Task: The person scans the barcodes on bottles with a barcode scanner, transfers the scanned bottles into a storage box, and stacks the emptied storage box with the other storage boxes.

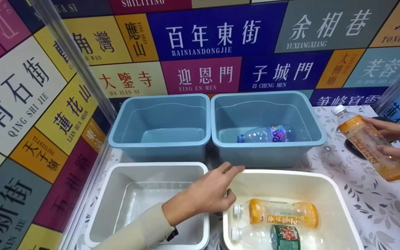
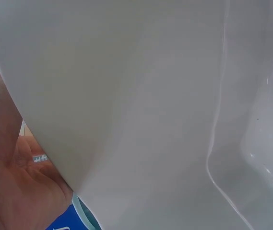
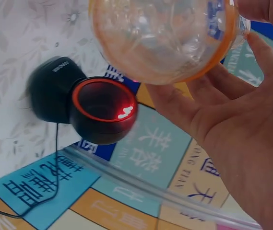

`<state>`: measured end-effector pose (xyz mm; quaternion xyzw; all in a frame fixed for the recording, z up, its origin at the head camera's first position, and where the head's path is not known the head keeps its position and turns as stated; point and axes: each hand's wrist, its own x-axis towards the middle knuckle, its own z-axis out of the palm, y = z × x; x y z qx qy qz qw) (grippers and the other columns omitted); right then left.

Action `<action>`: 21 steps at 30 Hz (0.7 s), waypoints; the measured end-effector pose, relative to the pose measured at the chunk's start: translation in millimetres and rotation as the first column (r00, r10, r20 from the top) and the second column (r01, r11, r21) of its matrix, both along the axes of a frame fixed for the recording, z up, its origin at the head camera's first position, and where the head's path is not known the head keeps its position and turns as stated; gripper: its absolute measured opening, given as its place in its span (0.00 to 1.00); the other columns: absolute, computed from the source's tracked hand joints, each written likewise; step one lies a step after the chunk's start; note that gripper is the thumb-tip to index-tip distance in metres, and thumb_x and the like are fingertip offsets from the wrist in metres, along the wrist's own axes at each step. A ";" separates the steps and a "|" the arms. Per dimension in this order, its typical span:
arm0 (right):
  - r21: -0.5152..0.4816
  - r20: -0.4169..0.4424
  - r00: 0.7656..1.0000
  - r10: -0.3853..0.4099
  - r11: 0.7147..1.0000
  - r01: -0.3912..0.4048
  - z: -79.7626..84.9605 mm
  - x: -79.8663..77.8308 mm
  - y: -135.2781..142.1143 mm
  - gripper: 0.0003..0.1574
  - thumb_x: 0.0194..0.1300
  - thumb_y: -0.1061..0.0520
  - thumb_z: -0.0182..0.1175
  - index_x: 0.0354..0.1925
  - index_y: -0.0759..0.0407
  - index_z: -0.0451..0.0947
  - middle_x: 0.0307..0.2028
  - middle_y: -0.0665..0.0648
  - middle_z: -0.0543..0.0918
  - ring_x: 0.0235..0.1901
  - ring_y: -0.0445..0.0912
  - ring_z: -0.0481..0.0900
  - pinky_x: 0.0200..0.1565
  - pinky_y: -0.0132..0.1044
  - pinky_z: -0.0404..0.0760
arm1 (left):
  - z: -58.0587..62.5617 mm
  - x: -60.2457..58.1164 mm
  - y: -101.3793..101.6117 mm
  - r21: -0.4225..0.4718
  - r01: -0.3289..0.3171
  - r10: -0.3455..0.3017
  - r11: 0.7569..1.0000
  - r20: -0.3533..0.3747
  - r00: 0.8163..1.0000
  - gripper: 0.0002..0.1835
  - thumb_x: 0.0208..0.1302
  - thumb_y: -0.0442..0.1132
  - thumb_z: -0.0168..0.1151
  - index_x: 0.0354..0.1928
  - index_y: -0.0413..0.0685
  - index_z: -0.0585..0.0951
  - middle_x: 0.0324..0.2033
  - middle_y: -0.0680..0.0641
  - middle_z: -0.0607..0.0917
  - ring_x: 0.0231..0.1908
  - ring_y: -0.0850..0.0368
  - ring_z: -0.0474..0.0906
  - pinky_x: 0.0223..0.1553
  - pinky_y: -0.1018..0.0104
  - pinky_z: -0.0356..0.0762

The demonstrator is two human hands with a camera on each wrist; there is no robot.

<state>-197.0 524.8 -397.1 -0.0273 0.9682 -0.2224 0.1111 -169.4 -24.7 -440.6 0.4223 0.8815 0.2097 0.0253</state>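
Right hand (image 1: 399,139) at far right holds a clear plastic bottle with orange label and white cap (image 1: 371,146), tilted, cap toward far left, bottom toward near right; fingers spread along its side, lightly curled round it. Right wrist view: bottle bottom (image 3: 162,36) sits against the fingertips (image 3: 266,52), palm (image 3: 237,143) open behind it. Under the bottle, on the floral tablecloth (image 1: 376,208), a black round scanner with a red-lit ring (image 3: 102,110); bottle is above it, not touching.

Left hand (image 1: 210,192) rests over the gap between the two near white plastic bins, fingers extended and loose, holding nothing; whether it touches the rims, cannot tell. Left wrist view mostly white bin wall (image 2: 150,120).

Near left white bin (image 1: 116,177) holds a clear tray insert. Near right white bin (image 1: 331,187) holds an orange-label bottle (image 1: 278,213) and a clear bottle with green label (image 1: 276,238). Far left blue plastic bin (image 1: 158,139). Far right blue bin (image 1: 311,121) holds a clear bottle with blue cap (image 1: 265,133) lying on its side.
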 end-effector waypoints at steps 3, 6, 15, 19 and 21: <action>-0.012 0.011 1.000 -0.009 1.000 0.009 -5.4 -3.5 1.7 0.62 0.78 0.42 0.64 0.89 0.34 0.33 0.74 0.83 0.62 0.65 0.85 0.66 0.42 0.67 0.87 | 0.3 0.3 -0.3 0.004 0.000 0.000 1.000 0.006 1.000 0.39 0.61 0.34 0.59 0.78 0.48 0.71 0.59 0.42 0.82 0.42 0.56 0.80 0.41 0.68 0.84; -0.011 0.013 1.000 -0.016 1.000 0.016 -8.7 -6.5 0.5 0.60 0.79 0.45 0.62 0.88 0.34 0.31 0.74 0.84 0.60 0.64 0.85 0.66 0.43 0.67 0.87 | -0.3 0.0 -0.3 0.005 0.000 0.000 1.000 0.007 1.000 0.39 0.61 0.34 0.59 0.78 0.48 0.71 0.60 0.43 0.82 0.43 0.56 0.81 0.42 0.68 0.85; -0.045 -0.091 0.996 -0.015 0.999 0.011 -20.1 -14.3 -12.2 0.54 0.80 0.54 0.59 0.89 0.46 0.39 0.70 0.84 0.67 0.60 0.82 0.73 0.42 0.56 0.87 | -0.8 -0.2 -1.6 0.005 0.003 -0.003 1.000 0.008 1.000 0.39 0.62 0.35 0.61 0.79 0.47 0.70 0.60 0.42 0.82 0.43 0.56 0.81 0.41 0.69 0.85; -0.093 -0.057 0.998 -0.036 0.995 0.031 -21.3 -15.7 -12.0 0.53 0.82 0.51 0.57 0.89 0.42 0.37 0.71 0.86 0.64 0.62 0.85 0.70 0.45 0.66 0.88 | -1.9 -0.2 -1.9 0.011 0.006 -0.006 1.000 0.004 1.000 0.39 0.61 0.34 0.61 0.79 0.47 0.70 0.60 0.42 0.82 0.45 0.55 0.82 0.43 0.68 0.86; -0.109 -0.039 0.998 -0.054 0.993 0.049 -21.6 -15.4 -11.2 0.54 0.82 0.50 0.58 0.89 0.43 0.35 0.73 0.86 0.62 0.64 0.85 0.68 0.49 0.72 0.85 | -2.1 -0.1 -1.3 0.020 0.015 -0.015 1.000 -0.009 1.000 0.39 0.61 0.34 0.61 0.78 0.46 0.71 0.60 0.42 0.83 0.45 0.55 0.83 0.43 0.67 0.86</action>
